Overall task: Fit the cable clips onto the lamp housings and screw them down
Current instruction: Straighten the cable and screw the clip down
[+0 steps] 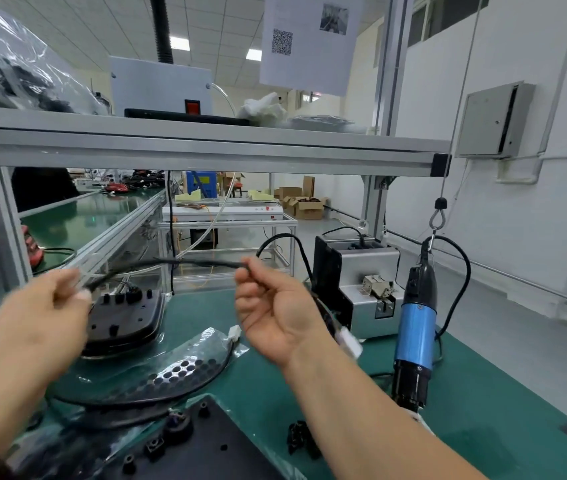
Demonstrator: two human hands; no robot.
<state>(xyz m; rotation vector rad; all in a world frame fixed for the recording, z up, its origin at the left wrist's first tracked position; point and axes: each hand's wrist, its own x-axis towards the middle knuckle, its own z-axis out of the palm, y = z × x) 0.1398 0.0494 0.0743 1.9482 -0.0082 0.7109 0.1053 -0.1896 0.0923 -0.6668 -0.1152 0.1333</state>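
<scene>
While the left hand (pixel 36 306) is blurred, the right hand (pixel 275 317) pinches cable (pixel 188 262).

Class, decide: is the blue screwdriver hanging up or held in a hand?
Hanging. The blue screwdriver dangles upright from a hook; the left hand and right hand grip a black cable.

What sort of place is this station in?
Most likely an assembly station on a factory line. A blue electric screwdriver hangs from a hook beside a screw feeder, and a green conveyor belt runs past the aluminium-frame bench. The left hand and right hand hold a black cable.
</scene>
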